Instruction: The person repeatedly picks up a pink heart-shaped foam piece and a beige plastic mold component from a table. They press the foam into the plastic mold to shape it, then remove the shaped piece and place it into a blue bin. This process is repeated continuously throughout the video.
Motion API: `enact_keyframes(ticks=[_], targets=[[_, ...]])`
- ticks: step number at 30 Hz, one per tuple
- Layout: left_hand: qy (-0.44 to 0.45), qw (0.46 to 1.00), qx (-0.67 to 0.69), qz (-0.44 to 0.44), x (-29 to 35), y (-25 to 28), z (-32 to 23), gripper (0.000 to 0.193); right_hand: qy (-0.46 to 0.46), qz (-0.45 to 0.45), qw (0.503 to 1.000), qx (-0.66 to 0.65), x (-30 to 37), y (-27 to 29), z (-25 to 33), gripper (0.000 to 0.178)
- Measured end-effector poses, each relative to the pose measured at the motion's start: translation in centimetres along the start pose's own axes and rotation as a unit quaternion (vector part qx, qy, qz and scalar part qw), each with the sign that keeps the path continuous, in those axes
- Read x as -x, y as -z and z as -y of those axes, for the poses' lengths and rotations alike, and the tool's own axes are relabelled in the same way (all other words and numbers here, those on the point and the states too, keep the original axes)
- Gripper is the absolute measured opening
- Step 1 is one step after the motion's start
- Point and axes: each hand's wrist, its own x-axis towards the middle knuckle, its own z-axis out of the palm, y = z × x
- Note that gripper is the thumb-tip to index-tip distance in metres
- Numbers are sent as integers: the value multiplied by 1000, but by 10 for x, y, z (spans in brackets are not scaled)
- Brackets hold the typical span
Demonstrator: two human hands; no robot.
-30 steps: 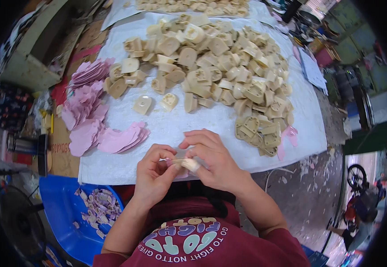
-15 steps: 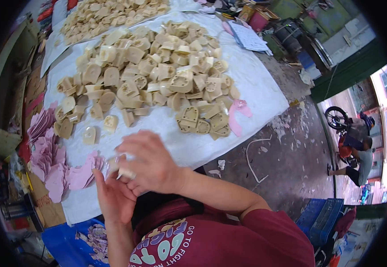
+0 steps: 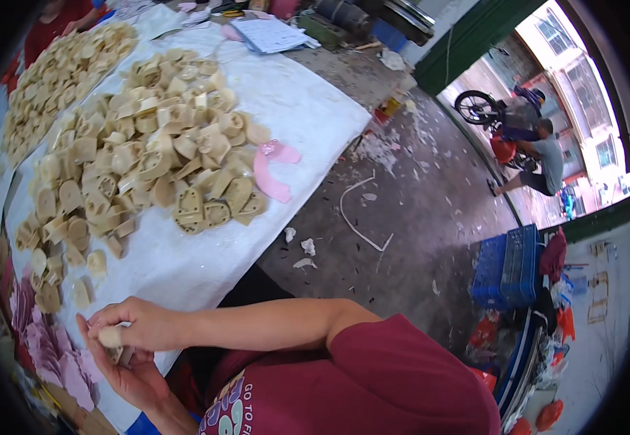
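My right hand (image 3: pixel 135 319) curls over a beige shoe heel (image 3: pixel 110 336), its fingers wrapped round the piece. Below it, my left hand (image 3: pixel 132 380) cups the same heel, the thumb up along its side and the fingers partly hidden. Both hands are together over the table's near left edge. Closest to them lies a single loose heel (image 3: pixel 81 293), with a big heap of similar beige heels (image 3: pixel 130 138) beyond. Beside my left hand, a pile of pink cut pieces (image 3: pixel 47 344) spreads along the table's left side.
White sheeting covers the table (image 3: pixel 307 109). A curved pink piece (image 3: pixel 268 174) lies right of the heap, and papers (image 3: pixel 271 35) lie at the far edge. Another person (image 3: pixel 57 25) is at the far left. Blue crates (image 3: pixel 507 268) stand at right; a person (image 3: pixel 543 163) is by a motorbike outside.
The view has swung to the right, so the table sits further left. My right hand has come down closer to my left, and the heel between them shows more plainly.
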Motion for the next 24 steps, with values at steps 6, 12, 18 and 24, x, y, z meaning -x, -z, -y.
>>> enact_keyframes(ticks=[6, 12, 18, 24], targets=[[-40, 999, -8, 2, -13, 15, 3, 48, 222, -109, 952, 178, -29, -5, -47, 17], [-45, 999, -23, 4, -17, 20, 6, 47, 249, -97, 909, 321, -29, -2, -56, 33], [-33, 989, 10, 145, -28, 40, 1, 52, 214, -27, 910, 354, 0, 0, -3, 38], [-151, 948, -272, 64, 5, -2, -1, 53, 347, -36, 855, 385, -9, 17, -20, 32]])
